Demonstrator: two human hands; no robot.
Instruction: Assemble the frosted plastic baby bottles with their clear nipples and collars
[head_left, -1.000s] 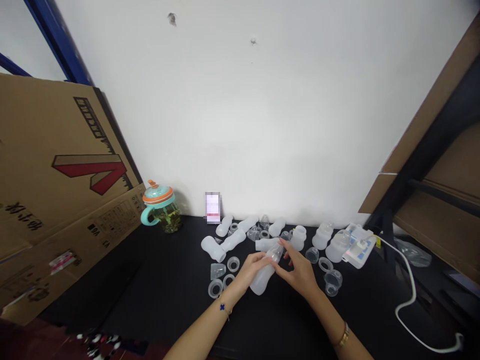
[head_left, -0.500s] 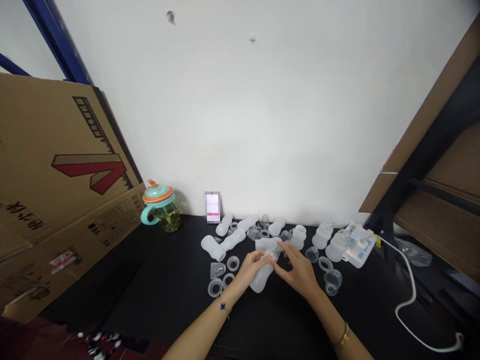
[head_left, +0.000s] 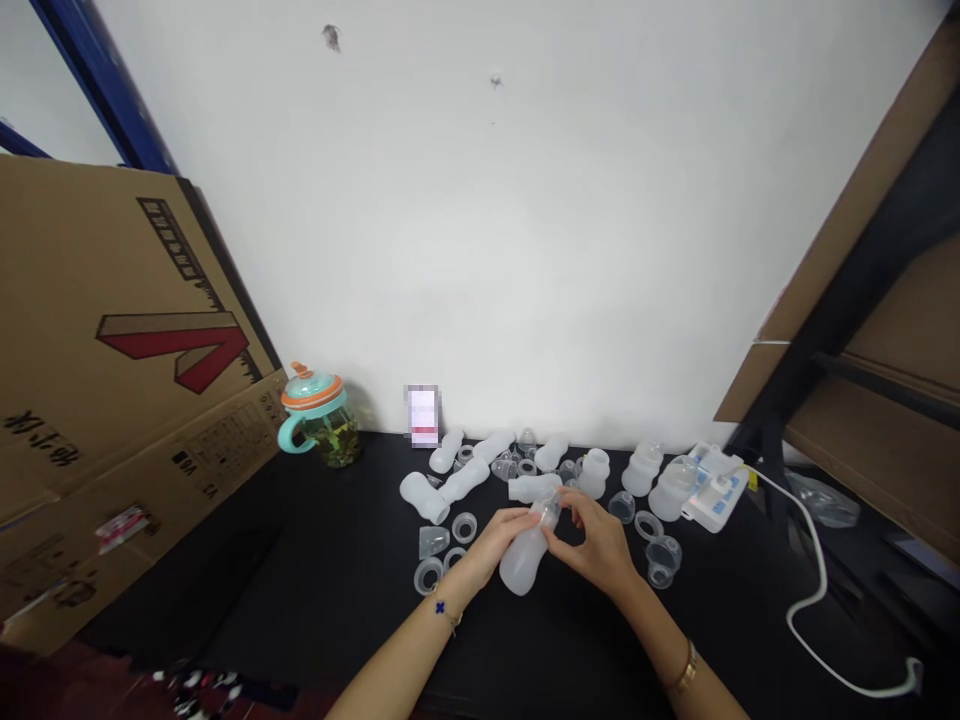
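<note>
A frosted white baby bottle (head_left: 523,563) is tilted between my two hands, its base toward me and its clear top pointing away. My left hand (head_left: 501,540) is closed around the bottle near its neck. At the top end, the fingers of my right hand (head_left: 592,535) are bent onto the clear nipple part (head_left: 551,508), which they partly hide. Just beyond lies another frosted bottle (head_left: 534,487) on its side. Left of my hands are clear rings (head_left: 464,527) and a clear cap (head_left: 433,542).
More bottles lie at the back, and capped bottles (head_left: 643,468) stand at the right beside a white power strip (head_left: 712,488) with a cable. Clear collars and domes (head_left: 664,555) lie nearer. A tea jug (head_left: 322,415), a phone (head_left: 424,416) and a cardboard box (head_left: 150,330) border the black table (head_left: 337,560).
My right fingers have curled in around the bottle's top. The bottle shows more of its body below my left hand. The whole view has shifted slightly.
</note>
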